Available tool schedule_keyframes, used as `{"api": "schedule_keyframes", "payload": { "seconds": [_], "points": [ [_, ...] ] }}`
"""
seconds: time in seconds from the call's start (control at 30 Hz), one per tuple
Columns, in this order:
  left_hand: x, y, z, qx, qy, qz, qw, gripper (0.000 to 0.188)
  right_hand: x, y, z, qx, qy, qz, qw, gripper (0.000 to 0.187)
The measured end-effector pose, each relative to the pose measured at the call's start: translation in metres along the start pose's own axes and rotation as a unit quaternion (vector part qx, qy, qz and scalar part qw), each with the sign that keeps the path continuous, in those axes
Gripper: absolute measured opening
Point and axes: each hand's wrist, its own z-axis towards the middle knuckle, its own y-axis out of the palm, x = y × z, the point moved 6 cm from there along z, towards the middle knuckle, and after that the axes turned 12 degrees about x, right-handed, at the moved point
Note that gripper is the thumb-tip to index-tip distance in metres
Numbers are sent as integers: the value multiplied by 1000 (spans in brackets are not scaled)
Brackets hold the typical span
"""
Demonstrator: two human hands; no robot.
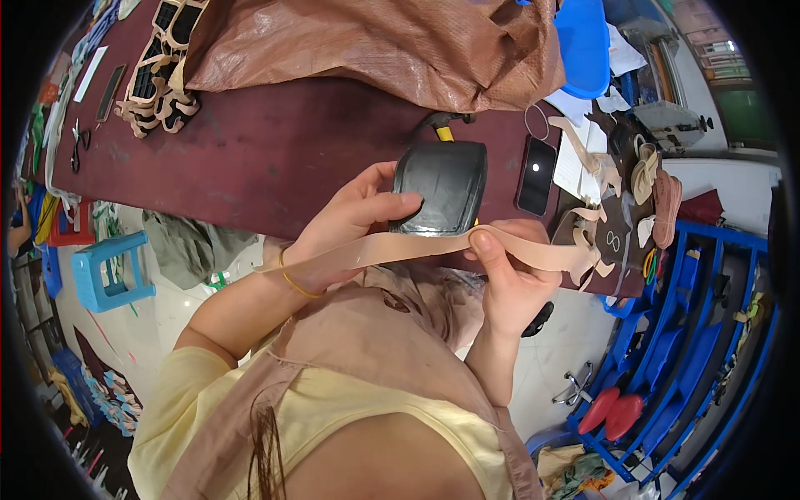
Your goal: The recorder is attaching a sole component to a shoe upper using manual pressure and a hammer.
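Note:
My left hand (364, 202) is closed on a black, shiny, rounded-corner panel (442, 187), thumb on its face and fingers behind it. Along the panel's lower edge runs a long beige strip (379, 248), its left end passing over my left forearm. My right hand (510, 271) pinches this strip between thumb and fingers near the panel's lower right corner. The strip's other end hangs towards cut beige pieces at the right. Behind the panel a hammer (444, 132) with a dark head and yellow handle lies on the table, mostly hidden.
Brown sheeting (375, 54) covers the back of the dark red table (250, 158). Black-and-beige pieces (158, 83) and scissors (79, 146) lie left. A phone (536, 175), papers and beige scraps are right. A blue stool (112, 271) and blue rack (683, 350) stand on either side.

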Motion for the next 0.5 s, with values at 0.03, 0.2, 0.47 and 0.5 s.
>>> {"api": "schedule_keyframes", "payload": {
  "seconds": [0.03,0.2,0.47,0.5],
  "points": [
    [0,1,-2,-9,-7,15,1000,41,0,1,0,0,20,18,1000,12],
    [0,1,-4,-42,-5,19,999,45,-2,5,1,-28,47,65,996,13],
    [-2,-1,-7,-67,-37,42,996,55,-2,1,7,-6,62,88,994,12],
    [-3,-1,-7,-68,-41,46,996,56,-3,0,8,-1,59,85,995,12]
  ]
}}
